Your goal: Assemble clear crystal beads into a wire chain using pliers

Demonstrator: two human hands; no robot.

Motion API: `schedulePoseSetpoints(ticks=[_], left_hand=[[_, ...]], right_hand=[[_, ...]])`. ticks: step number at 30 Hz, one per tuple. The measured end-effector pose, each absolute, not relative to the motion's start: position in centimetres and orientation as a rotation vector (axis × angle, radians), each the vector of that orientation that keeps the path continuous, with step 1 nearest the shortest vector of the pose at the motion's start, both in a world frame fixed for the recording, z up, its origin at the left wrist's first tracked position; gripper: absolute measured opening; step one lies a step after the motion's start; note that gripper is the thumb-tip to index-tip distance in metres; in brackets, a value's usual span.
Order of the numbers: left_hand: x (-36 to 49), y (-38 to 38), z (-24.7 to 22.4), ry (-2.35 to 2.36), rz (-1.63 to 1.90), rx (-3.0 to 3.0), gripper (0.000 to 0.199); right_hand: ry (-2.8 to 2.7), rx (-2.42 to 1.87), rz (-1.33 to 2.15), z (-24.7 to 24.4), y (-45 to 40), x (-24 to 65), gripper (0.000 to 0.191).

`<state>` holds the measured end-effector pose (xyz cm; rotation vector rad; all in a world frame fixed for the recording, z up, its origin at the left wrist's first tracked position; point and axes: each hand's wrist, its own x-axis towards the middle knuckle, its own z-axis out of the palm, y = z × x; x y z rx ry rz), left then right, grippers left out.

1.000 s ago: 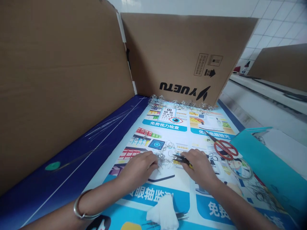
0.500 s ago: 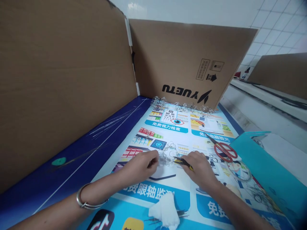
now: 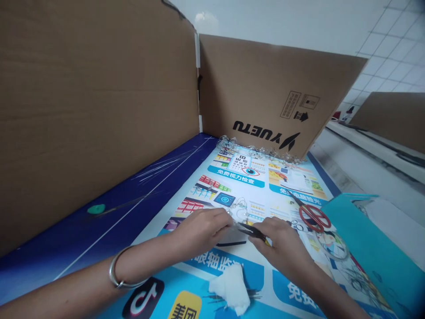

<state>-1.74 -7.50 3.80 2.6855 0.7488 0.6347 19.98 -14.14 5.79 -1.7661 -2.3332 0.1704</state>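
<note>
My left hand (image 3: 202, 230) pinches a tangle of thin silver wire (image 3: 237, 217) at its fingertips, and part of the tangle is hidden by the fingers. My right hand (image 3: 279, 243) grips small pliers with yellow handles and black jaws (image 3: 254, 232), whose jaws reach into the wire. Both hands rest on a printed blue-and-white poster (image 3: 265, 208). Red-handled scissors (image 3: 312, 217) lie to the right of my right hand. A crumpled white cloth (image 3: 230, 288) sits nearer me, over several thin metal pieces (image 3: 244, 296).
Tall cardboard panels (image 3: 99, 110) stand along the left and far side. A row of clear wired pieces (image 3: 255, 149) lines the poster's far edge. Loose thin wires (image 3: 162, 168) lie on the blue surface at left. A teal folder (image 3: 365, 239) lies at right.
My hands have drawn closer together around the wire, with my left fingertips now covering more of it. The whole view has shifted, with the table sitting further right in the frame.
</note>
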Motion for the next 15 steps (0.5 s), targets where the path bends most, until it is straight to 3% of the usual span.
schedulePoseSetpoints(ticks=[15], left_hand=[[-1.2,-8.2,3.7,0.612,0.527,2.741,0.018]], right_hand=[[-2.418,-1.794,0.229,4.2,-14.5,19.4,0.013]])
